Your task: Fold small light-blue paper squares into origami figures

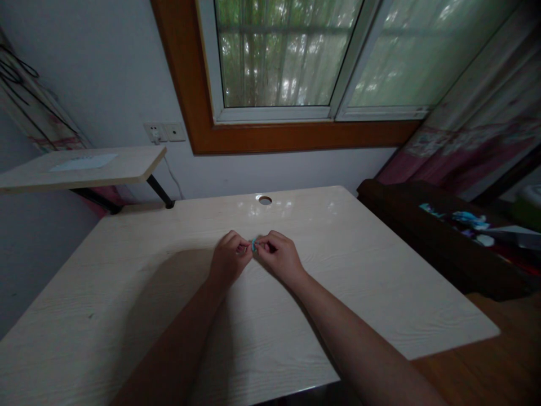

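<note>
Between my two hands is a small teal loop (253,245), thin and ring-like; its exact kind is too small to make out. My left hand (230,256) pinches it from the left with thumb and fingertips. From the other side my right hand (281,255) pinches it as well, fingers curled in. Both hands meet over the middle of the pale wood-grain table (372,270), close above its surface. The fingertips cover part of the loop.
A raised shelf (147,166) on black legs stands at the table's back left, with a paper (84,162) on it. A cable hole (265,201) lies near the back edge. Right of the table is a dark wooden piece of furniture (397,225) with assorted items.
</note>
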`<move>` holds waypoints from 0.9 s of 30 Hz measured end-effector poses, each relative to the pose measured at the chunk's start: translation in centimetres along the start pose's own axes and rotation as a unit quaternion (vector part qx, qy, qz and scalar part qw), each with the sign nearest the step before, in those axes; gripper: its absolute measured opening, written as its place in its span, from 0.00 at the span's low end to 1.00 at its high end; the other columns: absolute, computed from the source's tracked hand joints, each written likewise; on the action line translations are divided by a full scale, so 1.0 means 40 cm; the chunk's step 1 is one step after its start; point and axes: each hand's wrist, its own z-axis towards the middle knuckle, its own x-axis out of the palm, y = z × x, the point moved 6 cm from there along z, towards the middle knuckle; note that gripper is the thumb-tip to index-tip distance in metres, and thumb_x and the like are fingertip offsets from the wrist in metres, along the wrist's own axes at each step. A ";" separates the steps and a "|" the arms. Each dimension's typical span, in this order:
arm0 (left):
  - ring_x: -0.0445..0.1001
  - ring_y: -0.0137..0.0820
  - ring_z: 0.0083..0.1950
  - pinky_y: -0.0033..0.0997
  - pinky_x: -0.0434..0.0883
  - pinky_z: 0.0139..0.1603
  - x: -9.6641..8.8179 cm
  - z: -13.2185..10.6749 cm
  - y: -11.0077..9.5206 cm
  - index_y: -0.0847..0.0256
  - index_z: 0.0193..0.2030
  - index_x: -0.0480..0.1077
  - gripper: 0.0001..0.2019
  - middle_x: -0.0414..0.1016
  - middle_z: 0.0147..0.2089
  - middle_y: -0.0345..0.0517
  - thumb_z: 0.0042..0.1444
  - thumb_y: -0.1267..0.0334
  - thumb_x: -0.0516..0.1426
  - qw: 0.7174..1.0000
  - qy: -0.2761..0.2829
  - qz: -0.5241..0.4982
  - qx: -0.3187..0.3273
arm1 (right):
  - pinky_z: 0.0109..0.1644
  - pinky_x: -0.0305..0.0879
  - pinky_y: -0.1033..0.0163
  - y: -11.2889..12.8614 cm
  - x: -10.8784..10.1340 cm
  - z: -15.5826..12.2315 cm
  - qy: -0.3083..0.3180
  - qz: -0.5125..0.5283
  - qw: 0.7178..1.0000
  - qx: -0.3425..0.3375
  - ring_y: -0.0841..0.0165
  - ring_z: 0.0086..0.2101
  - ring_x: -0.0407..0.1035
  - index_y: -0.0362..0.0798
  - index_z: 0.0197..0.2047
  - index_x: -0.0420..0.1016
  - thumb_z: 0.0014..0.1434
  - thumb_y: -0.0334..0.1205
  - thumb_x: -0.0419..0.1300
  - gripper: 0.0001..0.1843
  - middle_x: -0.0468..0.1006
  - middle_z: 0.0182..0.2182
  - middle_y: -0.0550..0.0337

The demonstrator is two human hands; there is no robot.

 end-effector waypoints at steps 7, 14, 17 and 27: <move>0.69 0.29 0.32 0.30 0.69 0.36 -0.001 0.000 0.012 0.59 0.30 0.68 0.06 0.68 0.31 0.41 0.54 0.71 0.59 1.000 -0.004 -0.005 -0.011 | 0.31 0.59 0.65 -0.001 -0.011 0.005 -0.028 -0.006 1.000 0.011 0.70 0.26 0.64 0.49 0.32 0.78 0.57 0.33 0.63 0.03 0.68 0.23 0.64; 0.70 0.29 0.33 0.29 0.70 0.35 -0.002 0.001 0.015 0.59 0.30 0.68 0.05 0.68 0.32 0.41 0.55 0.71 0.58 1.000 -0.014 -0.008 -0.015 | 0.31 0.60 0.65 -0.001 -0.010 0.004 -0.025 -0.007 1.000 0.015 0.70 0.26 0.65 0.49 0.32 0.78 0.57 0.33 0.63 0.03 0.69 0.23 0.63; 0.69 0.29 0.32 0.29 0.69 0.35 -0.003 0.001 0.014 0.59 0.30 0.68 0.06 0.67 0.31 0.40 0.55 0.71 0.59 1.000 -0.017 -0.007 -0.012 | 0.32 0.60 0.65 -0.005 -0.009 0.003 -0.025 -0.007 1.000 0.015 0.70 0.27 0.65 0.49 0.32 0.78 0.57 0.33 0.63 0.03 0.69 0.24 0.63; 0.69 0.29 0.32 0.29 0.70 0.35 0.000 0.000 0.020 0.59 0.29 0.68 0.06 0.68 0.31 0.40 0.54 0.71 0.59 1.000 -0.021 -0.012 -0.017 | 0.31 0.59 0.65 -0.007 -0.008 0.003 -0.031 -0.012 0.999 0.011 0.70 0.26 0.65 0.49 0.32 0.79 0.57 0.34 0.63 0.03 0.69 0.23 0.63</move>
